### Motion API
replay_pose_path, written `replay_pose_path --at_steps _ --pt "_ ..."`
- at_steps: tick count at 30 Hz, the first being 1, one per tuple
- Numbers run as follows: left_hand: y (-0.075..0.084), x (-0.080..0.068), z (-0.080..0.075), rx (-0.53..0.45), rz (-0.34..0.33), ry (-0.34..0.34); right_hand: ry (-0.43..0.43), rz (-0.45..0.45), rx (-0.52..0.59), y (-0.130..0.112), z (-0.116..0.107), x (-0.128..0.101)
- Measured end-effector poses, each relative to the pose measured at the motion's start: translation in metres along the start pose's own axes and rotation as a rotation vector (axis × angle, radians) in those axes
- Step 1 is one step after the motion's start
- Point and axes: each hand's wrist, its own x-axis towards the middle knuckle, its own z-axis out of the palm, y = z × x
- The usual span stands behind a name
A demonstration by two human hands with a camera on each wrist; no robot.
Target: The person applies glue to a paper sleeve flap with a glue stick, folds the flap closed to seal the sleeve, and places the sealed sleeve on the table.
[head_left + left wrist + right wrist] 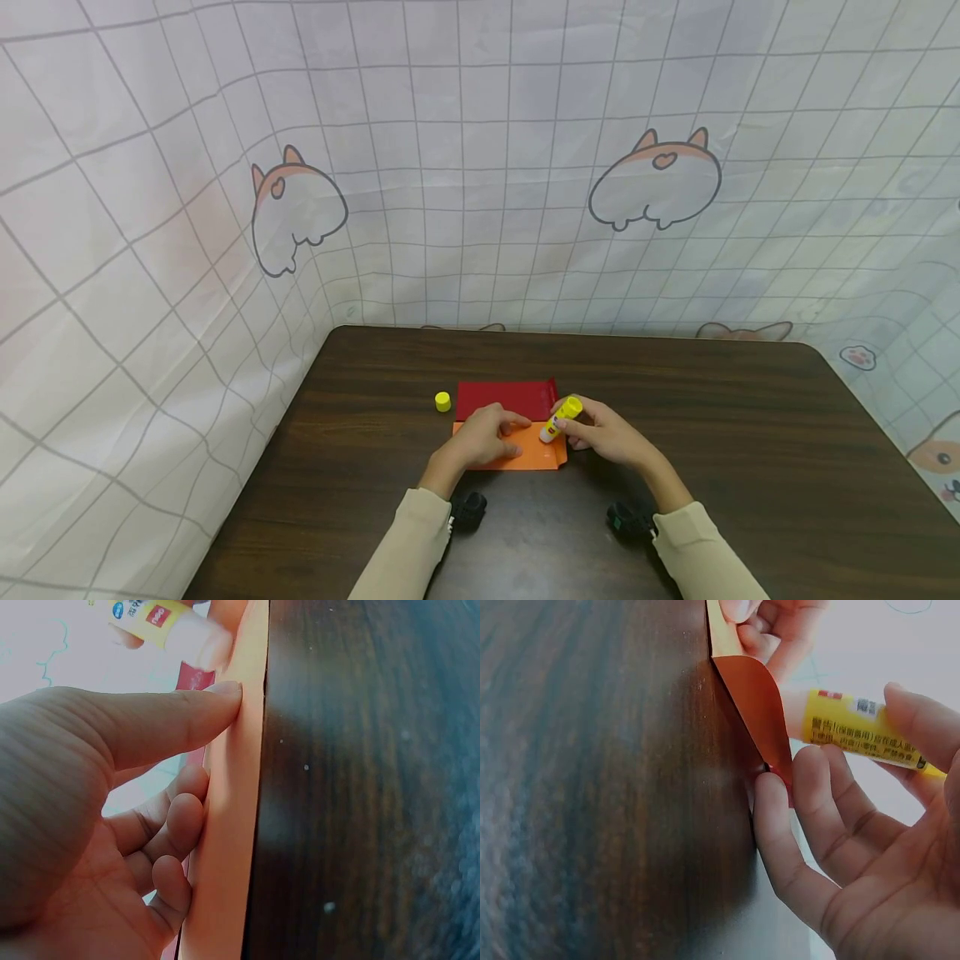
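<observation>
right hand (609, 435) holds glue stick (561, 418)

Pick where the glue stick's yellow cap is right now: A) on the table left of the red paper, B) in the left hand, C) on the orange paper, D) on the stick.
A: the yellow cap sits on the table just left of the red paper, while the right hand holds the uncapped glue stick.

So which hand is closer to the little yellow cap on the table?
Left. The left hand presses the orange paper sheet just right of the small yellow plastic cap; the right hand holds the yellow glue stick farther away.
</observation>
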Motion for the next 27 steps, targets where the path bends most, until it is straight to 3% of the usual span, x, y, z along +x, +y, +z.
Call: replay_pose_path --at_steps 27 --pt "-0.0007 0.0005 0.0001 0.004 0.003 0.004 0.022 0.012 -0.012 0.0 0.0024 0.0021"
